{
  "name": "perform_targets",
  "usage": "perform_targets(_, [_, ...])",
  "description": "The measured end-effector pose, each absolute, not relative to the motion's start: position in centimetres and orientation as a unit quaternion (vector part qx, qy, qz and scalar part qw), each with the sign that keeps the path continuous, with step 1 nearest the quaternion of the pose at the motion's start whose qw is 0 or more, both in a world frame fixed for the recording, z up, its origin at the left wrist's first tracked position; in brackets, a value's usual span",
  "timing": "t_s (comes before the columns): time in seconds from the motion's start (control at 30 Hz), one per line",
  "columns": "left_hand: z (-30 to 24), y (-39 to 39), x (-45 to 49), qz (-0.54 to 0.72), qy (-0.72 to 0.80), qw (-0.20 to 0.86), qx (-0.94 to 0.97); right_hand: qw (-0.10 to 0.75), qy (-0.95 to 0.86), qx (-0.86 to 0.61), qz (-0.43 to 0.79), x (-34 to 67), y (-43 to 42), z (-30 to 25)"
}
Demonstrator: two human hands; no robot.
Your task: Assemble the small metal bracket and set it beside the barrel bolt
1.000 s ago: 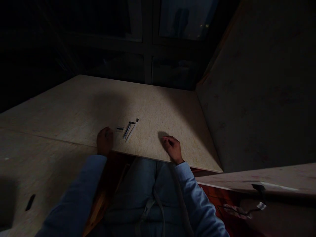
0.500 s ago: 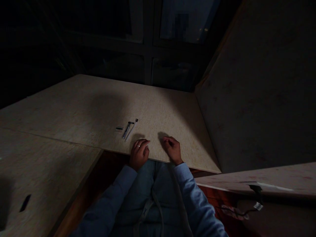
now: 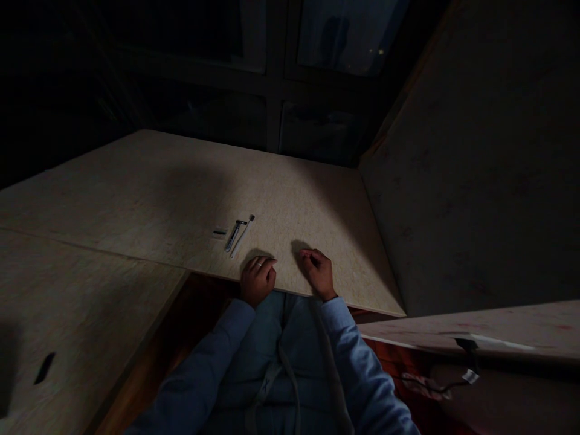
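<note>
Both our hands on the near edge of the pale particle-board panel (image 3: 290,199).
Left hand (image 3: 257,280) and right hand (image 3: 318,273) rest curled, holding nothing. Small slim dark-and-silver tools (image 3: 236,234) lie just beyond left hand, untouched.

Pale beige speckled board (image 3: 281,193). Light blue sleeves (image 3: 362,362). Silver ring (image 3: 259,263) on left hand (image 3: 257,279). Black-and-silver small tool (image 3: 234,234), white thin stick (image 3: 242,236) with dark tip. Reddish-brown floor (image 3: 199,302). Dark window panes (image 3: 344,36).
</note>
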State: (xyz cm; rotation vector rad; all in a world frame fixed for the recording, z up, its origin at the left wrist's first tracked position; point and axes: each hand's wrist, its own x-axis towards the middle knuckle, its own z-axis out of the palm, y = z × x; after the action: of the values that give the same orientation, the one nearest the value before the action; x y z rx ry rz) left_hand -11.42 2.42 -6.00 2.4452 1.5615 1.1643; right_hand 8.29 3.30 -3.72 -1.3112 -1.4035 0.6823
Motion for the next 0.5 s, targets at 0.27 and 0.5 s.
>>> perform_targets(0.27, [-6.29, 2.51, -11.54, 0.371, 0.500, 0.008, 0.783, 0.531, -0.579, -0.545, 0.294, 8.28, 3.23, -3.91])
perform_targets(0.5, [-6.13, 2.43, -11.47, 0.374, 0.500, -0.007, 0.781, 0.545, -0.560, -0.542, 0.309, 8.27, 3.14, -3.99])
